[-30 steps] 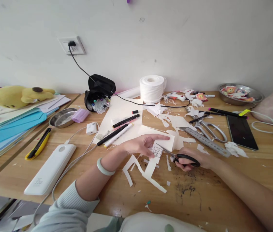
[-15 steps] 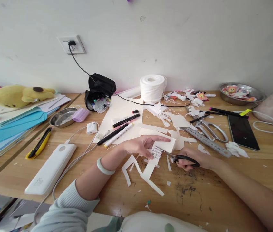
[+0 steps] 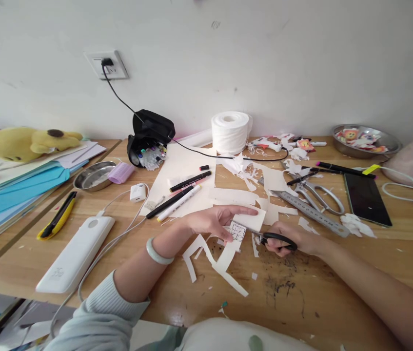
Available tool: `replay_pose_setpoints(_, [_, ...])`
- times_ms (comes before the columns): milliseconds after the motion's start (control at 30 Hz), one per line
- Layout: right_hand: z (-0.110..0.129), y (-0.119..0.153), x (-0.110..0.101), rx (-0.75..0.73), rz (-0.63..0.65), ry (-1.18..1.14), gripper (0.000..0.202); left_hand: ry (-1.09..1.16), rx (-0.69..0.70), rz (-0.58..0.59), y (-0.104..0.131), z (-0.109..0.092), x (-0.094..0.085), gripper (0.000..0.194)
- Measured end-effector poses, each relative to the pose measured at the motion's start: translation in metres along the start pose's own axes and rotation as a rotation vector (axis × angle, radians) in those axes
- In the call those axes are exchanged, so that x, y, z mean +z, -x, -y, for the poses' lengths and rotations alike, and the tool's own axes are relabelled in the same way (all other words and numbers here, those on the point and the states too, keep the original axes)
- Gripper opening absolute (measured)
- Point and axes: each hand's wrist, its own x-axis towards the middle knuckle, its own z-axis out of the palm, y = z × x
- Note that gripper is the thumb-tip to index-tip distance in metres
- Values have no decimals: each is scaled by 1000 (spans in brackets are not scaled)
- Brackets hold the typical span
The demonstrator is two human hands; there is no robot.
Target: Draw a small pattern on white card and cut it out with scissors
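My left hand (image 3: 218, 220) pinches a small white piece of paper (image 3: 237, 232) that carries a black line drawing of loops. The blank upper part of the paper (image 3: 255, 220) stretches past my fingertips. In my right hand (image 3: 283, 239) are black-handled scissors (image 3: 289, 242), my fingers wrapped round the loops. Their blades lie across the paper just above the drawing, pointing left. Cut white paper strips (image 3: 224, 258) lie on the table beneath both hands.
Markers (image 3: 179, 202) rest on a white sheet behind my left hand. A steel ruler (image 3: 310, 213) and larger scissors (image 3: 323, 197) lie beyond my right hand, near a phone (image 3: 367, 199). On the left are a white power bank (image 3: 76, 254) and a yellow utility knife (image 3: 59, 217).
The scissors and my right hand have shifted slightly left, bringing the blades further across the paper. My left hand keeps its hold almost unmoved.
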Motion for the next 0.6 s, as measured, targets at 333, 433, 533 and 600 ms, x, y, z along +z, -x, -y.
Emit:
replay_pose_setpoints(333, [1, 0, 1, -5, 30, -92, 37, 11, 10, -13, -2, 0, 4, 79])
replay_pose_setpoints(433, [-2, -1, 1, -1, 2, -94, 37, 39, 14, -22, -2, 1, 4, 79])
replay_pose_setpoints(533, [-5, -2, -1, 14, -4, -101, 38, 85, 10, -79, -2, 5, 2, 82])
replay_pose_setpoints(600, [-5, -1, -3, 10, 7, -160, 41, 108, 28, -144, -2, 7, 1, 82])
